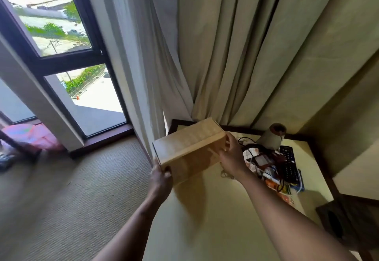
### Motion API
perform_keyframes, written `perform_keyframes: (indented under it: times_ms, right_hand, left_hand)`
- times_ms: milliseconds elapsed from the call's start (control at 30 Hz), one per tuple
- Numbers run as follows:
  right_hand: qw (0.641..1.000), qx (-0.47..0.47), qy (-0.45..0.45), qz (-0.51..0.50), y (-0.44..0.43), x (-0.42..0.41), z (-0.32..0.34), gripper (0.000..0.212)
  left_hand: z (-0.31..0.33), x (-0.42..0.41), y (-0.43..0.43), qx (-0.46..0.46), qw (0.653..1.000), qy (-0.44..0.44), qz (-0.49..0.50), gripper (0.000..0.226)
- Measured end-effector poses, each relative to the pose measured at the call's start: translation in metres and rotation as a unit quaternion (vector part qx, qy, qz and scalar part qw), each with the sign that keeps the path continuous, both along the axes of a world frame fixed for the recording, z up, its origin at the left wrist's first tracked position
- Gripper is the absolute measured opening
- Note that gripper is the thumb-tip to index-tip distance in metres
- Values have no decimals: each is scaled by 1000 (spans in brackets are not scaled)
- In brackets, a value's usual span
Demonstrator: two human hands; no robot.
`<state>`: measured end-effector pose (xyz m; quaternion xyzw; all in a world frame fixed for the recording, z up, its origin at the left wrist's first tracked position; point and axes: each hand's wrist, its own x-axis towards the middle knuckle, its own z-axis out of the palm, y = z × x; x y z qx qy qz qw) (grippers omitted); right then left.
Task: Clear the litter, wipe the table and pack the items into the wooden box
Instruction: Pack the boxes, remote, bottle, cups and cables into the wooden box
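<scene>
Window (51, 35) far left, carpet (82, 189) below, curtains (205, 45) behind. Left hand (161, 178) grips near-left corner of wooden box (188, 148), fingers wrapped on it. Box is held at table's (215, 209) left edge; can't tell if it rests on the top. Right hand (230, 156) clasps box's right end. Right of it: cluttered pile w/ remote (289, 164), cables, packets.

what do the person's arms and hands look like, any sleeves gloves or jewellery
Both arms are bare along their whole visible length, with no sleeve edge in view. The left hand and right hand wear no gloves. No watch, bracelet or ring shows on either, though the picture is somewhat blurred, so small items could be missed.
</scene>
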<state>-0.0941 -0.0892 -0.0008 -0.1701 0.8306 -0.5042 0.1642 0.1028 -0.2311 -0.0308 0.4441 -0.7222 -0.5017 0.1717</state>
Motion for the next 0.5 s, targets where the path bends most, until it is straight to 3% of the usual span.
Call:
perform_keyframes:
  times_ms: [133, 300, 500]
  right_hand:
    - [997, -40, 62, 23, 21, 49, 34, 63]
    - [996, -59, 72, -4, 79, 127, 57, 64]
    - [995, -25, 30, -93, 159, 213, 47, 67]
  left_hand:
    - [24, 40, 9, -8, 998, 39, 42, 67]
    - [40, 93, 37, -51, 997, 50, 19, 47]
    - [39, 141, 101, -119, 992, 14, -49, 63]
